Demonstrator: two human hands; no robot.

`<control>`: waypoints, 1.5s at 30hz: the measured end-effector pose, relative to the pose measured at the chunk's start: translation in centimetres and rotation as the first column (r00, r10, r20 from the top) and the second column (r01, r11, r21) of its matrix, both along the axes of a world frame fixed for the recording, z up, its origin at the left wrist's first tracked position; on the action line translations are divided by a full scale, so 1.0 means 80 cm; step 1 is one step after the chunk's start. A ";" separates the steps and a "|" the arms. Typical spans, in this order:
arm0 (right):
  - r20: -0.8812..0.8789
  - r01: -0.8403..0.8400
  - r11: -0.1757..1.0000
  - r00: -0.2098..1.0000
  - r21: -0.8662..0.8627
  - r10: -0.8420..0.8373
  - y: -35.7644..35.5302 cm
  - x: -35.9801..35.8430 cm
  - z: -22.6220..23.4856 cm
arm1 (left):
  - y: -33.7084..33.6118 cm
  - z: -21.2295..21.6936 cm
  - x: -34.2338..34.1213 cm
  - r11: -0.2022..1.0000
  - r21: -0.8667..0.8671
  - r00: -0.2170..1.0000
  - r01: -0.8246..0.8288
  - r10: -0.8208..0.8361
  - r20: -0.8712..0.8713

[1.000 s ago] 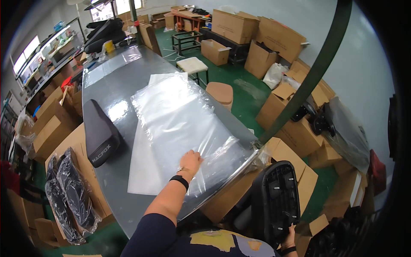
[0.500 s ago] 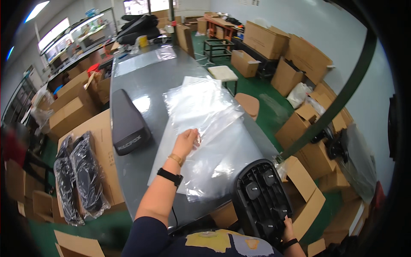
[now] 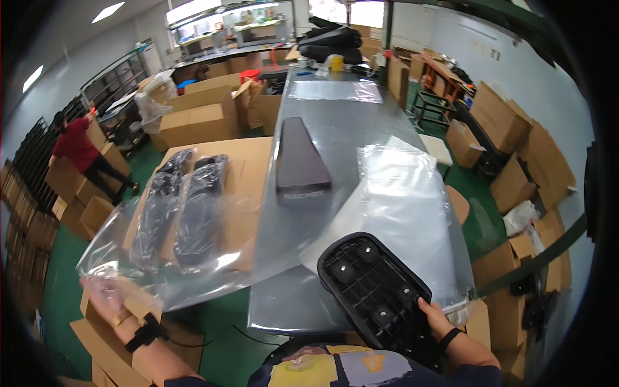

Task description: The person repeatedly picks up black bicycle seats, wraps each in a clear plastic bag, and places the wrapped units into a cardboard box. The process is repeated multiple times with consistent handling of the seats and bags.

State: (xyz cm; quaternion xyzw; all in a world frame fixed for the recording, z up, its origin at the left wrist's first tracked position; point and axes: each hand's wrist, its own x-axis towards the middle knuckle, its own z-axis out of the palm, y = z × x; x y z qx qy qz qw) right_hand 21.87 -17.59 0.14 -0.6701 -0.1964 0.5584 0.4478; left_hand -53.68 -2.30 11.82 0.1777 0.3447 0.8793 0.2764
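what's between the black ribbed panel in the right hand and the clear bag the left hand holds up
Nothing visible. The black ribbed panel in the right hand sits beside the clear bag, which the left hand holds; only bare table edge lies between.

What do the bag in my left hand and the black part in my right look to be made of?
The bag looks like thin clear plastic film: glossy, see-through, creased. The black part in the right hand seems to be moulded rigid plastic, matt, with a ribbed grid and round bosses on its underside. The left hand grips the film's corner.
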 end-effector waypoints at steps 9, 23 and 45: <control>0.099 -0.380 0.916 0.914 -0.132 0.393 0.173 -0.080 0.012 | -0.138 0.055 0.129 1.000 0.015 0.995 0.026 -0.024 -0.097; 0.398 -0.837 0.499 0.546 0.225 0.737 0.196 -0.226 0.159 | -0.063 -0.087 0.385 0.154 -0.248 0.219 0.956 -0.941 0.259; 0.823 -0.886 0.459 0.213 -0.064 0.527 0.282 -0.276 0.096 | -0.050 -0.067 0.319 0.640 0.090 0.524 0.763 -0.694 0.494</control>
